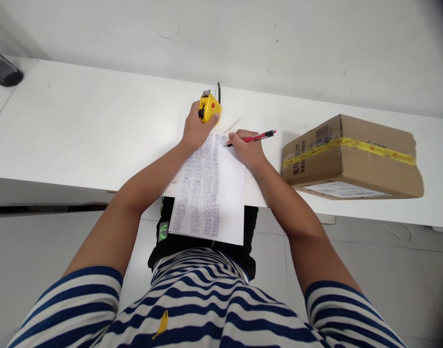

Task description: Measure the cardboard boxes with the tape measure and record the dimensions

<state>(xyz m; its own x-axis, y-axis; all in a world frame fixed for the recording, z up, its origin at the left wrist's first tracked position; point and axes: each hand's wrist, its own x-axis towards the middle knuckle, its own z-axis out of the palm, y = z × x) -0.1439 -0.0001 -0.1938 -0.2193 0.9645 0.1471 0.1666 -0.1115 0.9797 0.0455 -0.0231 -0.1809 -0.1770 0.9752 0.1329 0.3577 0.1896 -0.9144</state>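
Observation:
My left hand is closed around a yellow tape measure with a red button and a black strap, just beyond the top edge of a paper sheet. A red and black pen sits in the grip of my right hand, its tip at the sheet's upper part. Columns of small blue handwriting cover the left and middle of the paper, while its right strip is blank. The sheet's lower end hangs past the table's front edge, over my lap.
On the right of the white table stands a cardboard box with yellow tape and a label. A dark rounded object shows at the far left. Behind the table rises a white wall.

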